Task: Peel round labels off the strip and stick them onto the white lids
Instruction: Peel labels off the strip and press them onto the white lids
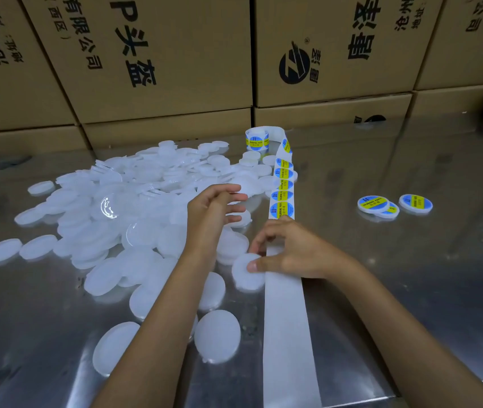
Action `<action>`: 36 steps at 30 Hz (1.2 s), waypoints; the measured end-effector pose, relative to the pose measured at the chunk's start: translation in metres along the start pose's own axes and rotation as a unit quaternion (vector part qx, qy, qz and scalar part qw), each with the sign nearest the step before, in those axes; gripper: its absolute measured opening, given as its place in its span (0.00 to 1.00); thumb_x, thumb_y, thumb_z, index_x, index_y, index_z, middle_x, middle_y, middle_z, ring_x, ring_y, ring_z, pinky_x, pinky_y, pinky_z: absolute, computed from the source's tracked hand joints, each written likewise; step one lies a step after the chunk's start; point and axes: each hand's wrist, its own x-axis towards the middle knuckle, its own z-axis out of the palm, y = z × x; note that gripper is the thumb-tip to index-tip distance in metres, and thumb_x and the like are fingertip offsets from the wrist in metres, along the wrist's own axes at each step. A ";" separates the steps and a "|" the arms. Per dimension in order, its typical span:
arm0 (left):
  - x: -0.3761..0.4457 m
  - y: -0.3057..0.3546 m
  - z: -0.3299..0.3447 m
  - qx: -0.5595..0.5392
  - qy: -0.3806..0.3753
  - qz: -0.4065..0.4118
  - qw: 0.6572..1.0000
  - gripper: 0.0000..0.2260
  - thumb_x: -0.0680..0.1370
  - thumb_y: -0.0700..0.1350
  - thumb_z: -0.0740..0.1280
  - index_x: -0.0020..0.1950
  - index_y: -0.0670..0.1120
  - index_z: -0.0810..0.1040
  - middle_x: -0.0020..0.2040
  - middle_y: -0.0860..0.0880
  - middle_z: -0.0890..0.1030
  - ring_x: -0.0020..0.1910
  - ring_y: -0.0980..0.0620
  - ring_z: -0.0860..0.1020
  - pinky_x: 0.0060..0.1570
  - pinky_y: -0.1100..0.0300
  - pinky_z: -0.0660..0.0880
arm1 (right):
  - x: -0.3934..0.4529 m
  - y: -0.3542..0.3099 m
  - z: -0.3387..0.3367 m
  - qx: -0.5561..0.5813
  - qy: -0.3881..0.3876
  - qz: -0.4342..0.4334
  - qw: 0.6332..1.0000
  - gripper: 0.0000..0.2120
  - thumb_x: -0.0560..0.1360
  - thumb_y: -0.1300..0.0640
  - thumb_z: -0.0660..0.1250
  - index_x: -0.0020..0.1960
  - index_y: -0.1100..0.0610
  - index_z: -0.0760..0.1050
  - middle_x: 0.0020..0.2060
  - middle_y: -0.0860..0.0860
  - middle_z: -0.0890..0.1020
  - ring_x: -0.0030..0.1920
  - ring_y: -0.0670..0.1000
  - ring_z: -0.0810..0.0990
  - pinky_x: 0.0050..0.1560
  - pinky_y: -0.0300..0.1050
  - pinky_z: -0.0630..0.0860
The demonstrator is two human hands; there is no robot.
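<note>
Labels (pixel 282 209) sat on the strip (pixel 288 319), running up the table (pixel 411 275) beside the lids (pixel 134 207). Right hand (pixel 290 251) pressed the strip, thumb touching a lid (pixel 246 273); left hand (pixel 215 206) hovered open. Labels looked thin, floppy, sticky: best lifted by an edge.

Two bare forearms, no sleeves visible; left hand (pixel 213 207) and right hand (pixel 287 248) without gloves, rings or wrist-wear; short, unpainted fingernails.
</note>
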 end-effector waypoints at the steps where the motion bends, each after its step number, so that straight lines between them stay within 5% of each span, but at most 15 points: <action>1: -0.001 0.001 0.000 0.000 -0.002 0.004 1.000 0.12 0.81 0.36 0.60 0.52 0.41 0.83 0.46 0.44 0.87 0.40 0.51 0.83 0.41 0.61 0.80 | 0.000 0.000 -0.002 0.051 0.011 0.008 0.999 0.11 0.68 0.56 0.80 0.47 0.58 0.82 0.42 0.47 0.81 0.47 0.44 0.77 0.53 0.34 0.72; 6: -0.004 0.004 0.004 0.012 -0.028 0.015 0.999 0.11 0.80 0.35 0.61 0.54 0.41 0.83 0.48 0.44 0.86 0.45 0.50 0.83 0.46 0.58 0.80 | 0.003 0.002 -0.011 0.217 0.111 0.050 0.968 0.09 0.70 0.67 0.76 0.47 0.61 0.78 0.35 0.53 0.80 0.35 0.45 0.75 0.40 0.33 0.73; 11: -0.009 0.008 0.012 0.021 -0.123 -0.035 0.992 0.10 0.79 0.40 0.67 0.59 0.47 0.82 0.54 0.44 0.86 0.50 0.46 0.85 0.44 0.61 0.81 | 0.007 0.006 -0.019 0.390 0.249 0.078 0.883 0.10 0.72 0.64 0.74 0.50 0.62 0.76 0.37 0.55 0.83 0.35 0.47 0.80 0.38 0.35 0.75; 15: -0.014 0.006 0.020 0.045 -0.175 -0.055 0.982 0.12 0.81 0.36 0.66 0.63 0.45 0.78 0.50 0.37 0.86 0.44 0.46 0.86 0.41 0.59 0.83 | 0.010 0.013 -0.021 0.452 0.279 0.066 0.845 0.07 0.73 0.63 0.73 0.46 0.58 0.75 0.39 0.54 0.85 0.37 0.49 0.81 0.40 0.39 0.77; 17: -0.015 0.005 0.022 0.029 -0.151 -0.056 0.987 0.13 0.81 0.33 0.64 0.65 0.42 0.76 0.50 0.34 0.84 0.40 0.46 0.86 0.41 0.59 0.83 | 0.013 0.021 -0.022 0.401 0.311 0.063 0.859 0.04 0.75 0.61 0.73 0.45 0.58 0.78 0.40 0.52 0.85 0.39 0.45 0.82 0.42 0.35 0.76; 20: -0.010 0.004 0.020 0.018 -0.085 -0.054 0.995 0.12 0.81 0.32 0.64 0.64 0.41 0.77 0.50 0.35 0.85 0.41 0.45 0.86 0.43 0.58 0.84 | 0.016 0.040 -0.023 0.151 0.332 0.071 0.928 0.06 0.78 0.61 0.67 0.53 0.59 0.81 0.48 0.50 0.85 0.49 0.42 0.81 0.51 0.37 0.74; 24: -0.007 0.001 0.014 0.015 -0.035 -0.069 0.997 0.08 0.80 0.34 0.66 0.57 0.41 0.79 0.49 0.37 0.85 0.45 0.43 0.86 0.47 0.58 0.83 | 0.016 0.057 -0.015 -0.142 0.163 0.122 0.969 0.16 0.78 0.50 0.67 0.64 0.51 0.77 0.58 0.46 0.81 0.65 0.51 0.73 0.66 0.51 0.67; 31: -0.009 0.002 0.017 0.001 -0.037 -0.069 0.997 0.03 0.78 0.34 0.68 0.50 0.40 0.78 0.45 0.37 0.86 0.40 0.46 0.86 0.39 0.62 0.82 | 0.016 0.055 -0.018 -0.108 0.177 0.145 0.968 0.12 0.74 0.49 0.73 0.56 0.47 0.80 0.54 0.41 0.78 0.62 0.49 0.71 0.66 0.52 0.63; 36: -0.008 0.000 0.019 -0.001 -0.034 -0.063 0.997 0.05 0.79 0.36 0.67 0.54 0.39 0.78 0.50 0.37 0.85 0.47 0.44 0.86 0.52 0.54 0.82 | 0.014 0.049 -0.017 -0.069 0.201 0.143 0.967 0.11 0.71 0.55 0.74 0.48 0.47 0.73 0.46 0.43 0.79 0.56 0.50 0.74 0.62 0.50 0.65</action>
